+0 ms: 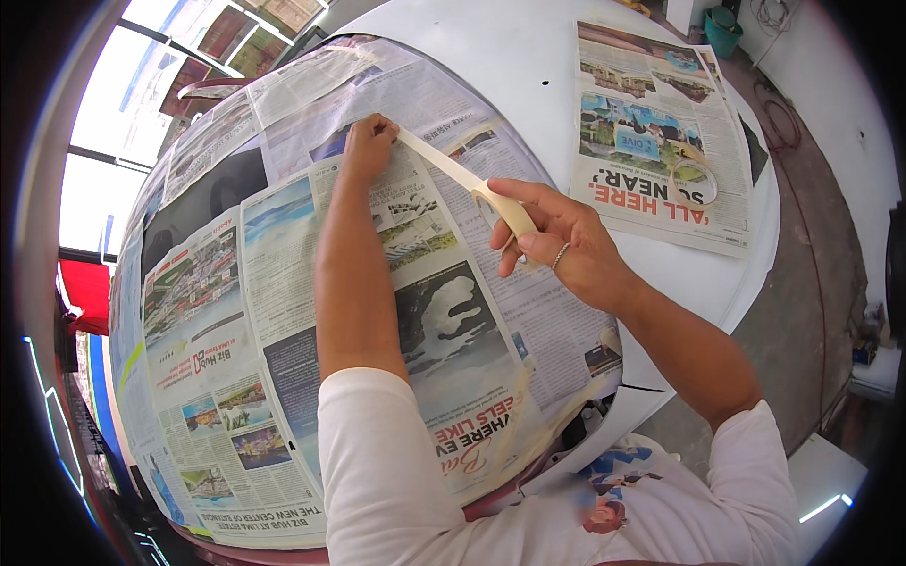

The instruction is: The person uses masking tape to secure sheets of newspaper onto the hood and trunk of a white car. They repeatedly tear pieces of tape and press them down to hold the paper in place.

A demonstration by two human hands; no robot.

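Note:
A strip of masking tape (438, 159) stretches between my hands over newspaper sheets (283, 373) that cover a car's large curved window. At the strip's far end, my left hand (370, 149) is closed, with its fingertips pinching the tape against or just above the paper; contact is hard to tell. My right hand (583, 253) grips the cream masking tape roll (515, 219), its thumb and fingers around the ring. Between the sheets shows a patch of dark glass (209, 196). Part of the roll hides behind my right fingers.
On the white car panel (510, 75) to the right lies a loose newspaper sheet (623, 151) with a second tape roll (694, 182) on it. A green bucket (723, 34) stands at the far right. A hose (819, 311) runs along the floor.

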